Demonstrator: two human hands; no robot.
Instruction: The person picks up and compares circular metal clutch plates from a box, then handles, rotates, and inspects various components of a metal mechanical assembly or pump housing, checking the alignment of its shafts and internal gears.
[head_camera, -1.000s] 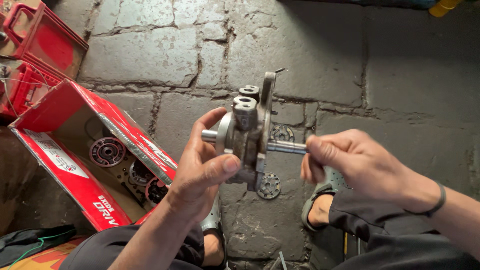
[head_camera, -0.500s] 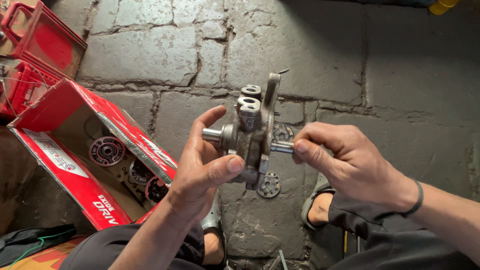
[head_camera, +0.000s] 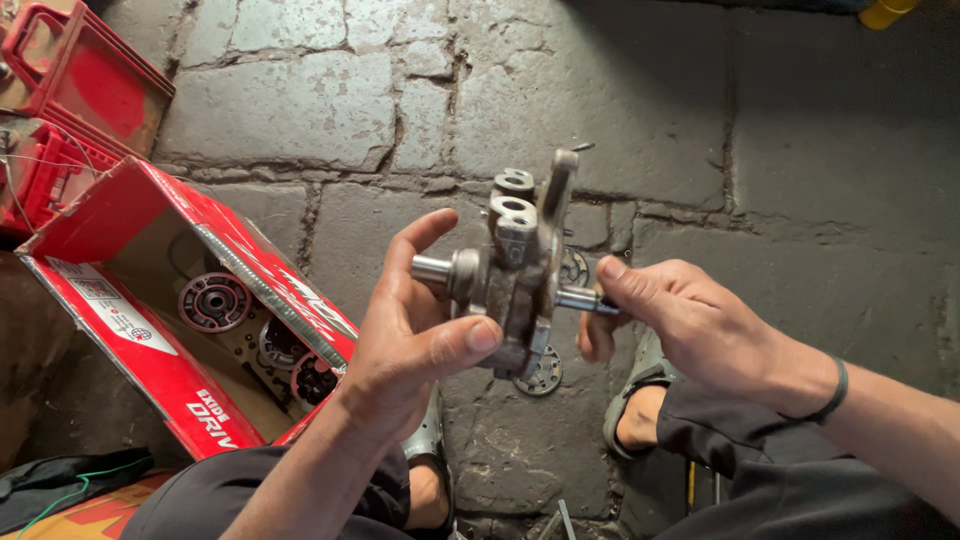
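Two hands hold one grey metal casting (head_camera: 520, 280) mid-frame above the stone floor (head_camera: 800, 200): left hand (head_camera: 410, 340) clamps it with thumb at 7 o'clock, right hand (head_camera: 690, 320) pinches its protruding shaft (head_camera: 578, 299) at 3 o'clock; red cardboard box (head_camera: 150, 330) lies at 9 o'clock

We sat over a floor (head_camera: 820, 200) of dark, cracked stone slabs with grit in the joints. On it, an open red cardboard box (head_camera: 150, 350) lay at the left. Beyond the box stood a red plastic crate (head_camera: 80, 80). Right of the box, a small round perforated metal disc (head_camera: 541, 374) rested on the stone.
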